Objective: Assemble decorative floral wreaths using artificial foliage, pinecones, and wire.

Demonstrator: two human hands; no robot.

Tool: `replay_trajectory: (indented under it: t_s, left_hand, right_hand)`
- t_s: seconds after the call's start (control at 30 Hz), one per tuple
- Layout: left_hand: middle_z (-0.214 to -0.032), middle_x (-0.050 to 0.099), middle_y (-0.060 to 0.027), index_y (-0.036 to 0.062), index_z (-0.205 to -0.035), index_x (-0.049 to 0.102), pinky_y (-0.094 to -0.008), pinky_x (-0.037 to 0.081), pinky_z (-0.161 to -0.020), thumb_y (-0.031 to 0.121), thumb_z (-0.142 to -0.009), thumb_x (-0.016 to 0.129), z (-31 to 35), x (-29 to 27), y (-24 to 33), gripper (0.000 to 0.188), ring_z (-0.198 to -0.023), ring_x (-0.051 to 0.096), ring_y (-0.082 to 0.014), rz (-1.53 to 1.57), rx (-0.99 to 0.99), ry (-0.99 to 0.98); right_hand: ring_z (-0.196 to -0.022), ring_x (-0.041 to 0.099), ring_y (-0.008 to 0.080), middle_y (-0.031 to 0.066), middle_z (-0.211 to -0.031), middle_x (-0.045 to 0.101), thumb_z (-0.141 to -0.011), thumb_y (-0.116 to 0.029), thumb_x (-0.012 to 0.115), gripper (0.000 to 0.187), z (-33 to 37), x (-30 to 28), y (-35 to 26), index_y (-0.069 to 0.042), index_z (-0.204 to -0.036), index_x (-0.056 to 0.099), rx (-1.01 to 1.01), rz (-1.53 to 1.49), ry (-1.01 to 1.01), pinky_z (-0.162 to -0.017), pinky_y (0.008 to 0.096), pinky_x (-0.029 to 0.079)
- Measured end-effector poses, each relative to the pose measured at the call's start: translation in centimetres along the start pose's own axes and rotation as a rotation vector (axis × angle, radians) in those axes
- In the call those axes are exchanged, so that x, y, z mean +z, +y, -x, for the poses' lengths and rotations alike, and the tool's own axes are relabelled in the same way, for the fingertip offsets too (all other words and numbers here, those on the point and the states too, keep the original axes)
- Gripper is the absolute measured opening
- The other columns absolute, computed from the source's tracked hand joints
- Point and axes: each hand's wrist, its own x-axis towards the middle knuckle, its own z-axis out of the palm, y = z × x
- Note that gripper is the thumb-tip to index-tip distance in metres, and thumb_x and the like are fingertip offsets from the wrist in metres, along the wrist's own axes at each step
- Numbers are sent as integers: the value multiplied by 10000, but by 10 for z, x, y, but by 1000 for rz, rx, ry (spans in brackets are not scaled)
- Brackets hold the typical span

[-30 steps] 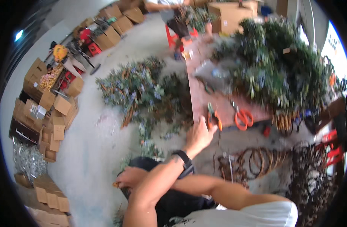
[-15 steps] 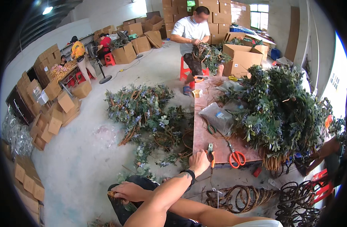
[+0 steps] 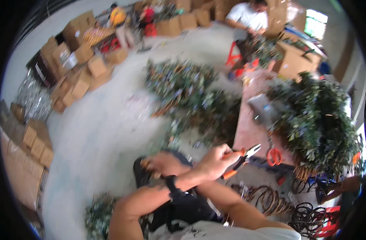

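My left arm, with a black band at the wrist, crosses over my right arm. Out to the right, my left hand (image 3: 217, 163) grips pliers (image 3: 253, 151) with orange and black handles, held up before the table's near edge. Their metal jaws point right, away from me. My right hand (image 3: 165, 164) lies lower left over my dark-clad knee, its fingers closed and blurred. Brown stem ends (image 3: 144, 163) poke out beside its fingers; the rest of what it holds is hidden. Green foliage (image 3: 101, 214) lies below, near my left elbow.
A pinkish table (image 3: 247, 120) carries orange-handled scissors (image 3: 275, 156), a plastic bag (image 3: 261, 107) and heaped leafy stems (image 3: 315, 124). More foliage (image 3: 179, 82) lies on the floor. Coiled vine rings (image 3: 271, 200) lie at lower right. A seated co-worker (image 3: 247, 18) handles greenery; cartons (image 3: 81, 82) stand left.
My left hand has picked the pliers up off the table edge and drawn them back toward me. The whole view has swung, blurring the scene and shifting it right and up.
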Motion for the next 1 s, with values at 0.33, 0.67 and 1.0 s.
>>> replay_trajectory:
  t_s: [0.33, 0.67, 1.0]
  left_hand:
    - [-1406, 609, -125, -37, -1256, 661, -280, 444, -878, 405, -971, 731, 246, -103, -71, 531, -974, 574, -130, 588, 0, 332]
    - [-1393, 564, -204, -33, -1171, 678, -445, 467, -1028, 210, -965, 695, 245, -126, -112, 319, -1192, 622, -323, -596, -108, 679]
    - [-1322, 568, -226, -50, -1059, 677, -525, 437, -951, 246, -932, 717, 219, -122, -111, 325, -1106, 564, -437, -1201, 14, 814]
  right_hand:
    - [-1124, 646, 398, 181, -1156, 709, -1029, -331, 615, 396, -6, 0, 26, -50, -1302, 674, -23, -35, 85, -994, 460, 506]
    - [-1118, 642, 387, 166, -1204, 712, -1031, -351, 612, 405, -1, 8, 20, -34, -1274, 677, -35, -51, 98, -999, 459, 497]
    - [-1141, 647, 397, 178, -1209, 715, -1016, -359, 630, 425, -4, 4, 25, -23, -1273, 673, -78, -8, 110, -1040, 473, 473]
